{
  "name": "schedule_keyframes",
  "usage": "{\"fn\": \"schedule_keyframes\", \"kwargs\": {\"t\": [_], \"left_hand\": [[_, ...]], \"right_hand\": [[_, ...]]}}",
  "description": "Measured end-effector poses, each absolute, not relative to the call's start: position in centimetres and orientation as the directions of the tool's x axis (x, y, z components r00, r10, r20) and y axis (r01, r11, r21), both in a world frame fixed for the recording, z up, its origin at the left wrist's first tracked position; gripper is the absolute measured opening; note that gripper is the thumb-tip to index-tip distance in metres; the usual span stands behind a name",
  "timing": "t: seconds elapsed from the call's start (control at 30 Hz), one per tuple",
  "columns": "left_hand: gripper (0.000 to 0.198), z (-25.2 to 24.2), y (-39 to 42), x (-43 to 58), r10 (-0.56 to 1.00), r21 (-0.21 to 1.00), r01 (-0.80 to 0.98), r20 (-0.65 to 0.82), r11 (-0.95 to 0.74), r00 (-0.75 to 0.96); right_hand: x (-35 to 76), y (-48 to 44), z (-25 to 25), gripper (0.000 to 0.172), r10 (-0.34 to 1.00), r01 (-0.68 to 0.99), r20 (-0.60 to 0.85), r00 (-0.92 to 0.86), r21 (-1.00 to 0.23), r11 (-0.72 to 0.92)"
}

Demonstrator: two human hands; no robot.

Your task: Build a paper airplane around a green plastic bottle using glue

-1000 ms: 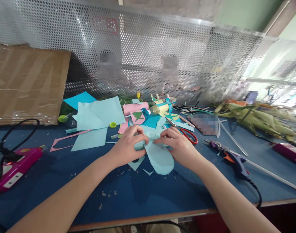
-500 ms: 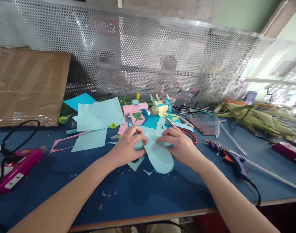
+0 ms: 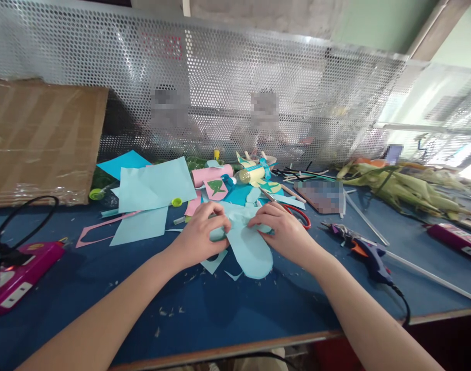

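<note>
A rounded light blue paper cut-out lies on the blue table in front of me. My left hand has its fingers curled and pinches the cut-out's upper left edge. My right hand presses and pinches the upper right part of the same piece. The two hands nearly meet above it. Small blue offcuts lie just under my left hand. Red-handled scissors rest right behind my right hand.
Light blue sheets, pink paper and craft pieces crowd the table's middle. A blue glue gun with cord lies to the right, magenta devices at far left and far right. Cardboard leans back left. Corn husks lie back right, before a perforated metal screen.
Both hands have stayed on the blue cut-out, with only slight finger shifts. The whole view has drifted a little to the left.
</note>
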State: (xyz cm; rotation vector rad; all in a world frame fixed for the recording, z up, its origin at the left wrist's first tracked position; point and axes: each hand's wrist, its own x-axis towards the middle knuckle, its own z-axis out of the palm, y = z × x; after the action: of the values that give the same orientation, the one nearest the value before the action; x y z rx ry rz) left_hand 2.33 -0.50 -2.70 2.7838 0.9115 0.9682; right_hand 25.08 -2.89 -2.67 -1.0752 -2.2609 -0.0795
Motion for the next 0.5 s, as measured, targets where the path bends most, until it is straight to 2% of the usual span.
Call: {"fn": "schedule_keyframes", "kwargs": {"t": [0.5], "left_hand": [[0.015,-2.61,-0.52,2.4,0.531,0.227,0.502,0.573,-0.834,0.624]], "right_hand": [[25.08,-2.81,-2.6,0.017,0.666,0.716,0.579,-0.471,-0.191,0.672]]}}
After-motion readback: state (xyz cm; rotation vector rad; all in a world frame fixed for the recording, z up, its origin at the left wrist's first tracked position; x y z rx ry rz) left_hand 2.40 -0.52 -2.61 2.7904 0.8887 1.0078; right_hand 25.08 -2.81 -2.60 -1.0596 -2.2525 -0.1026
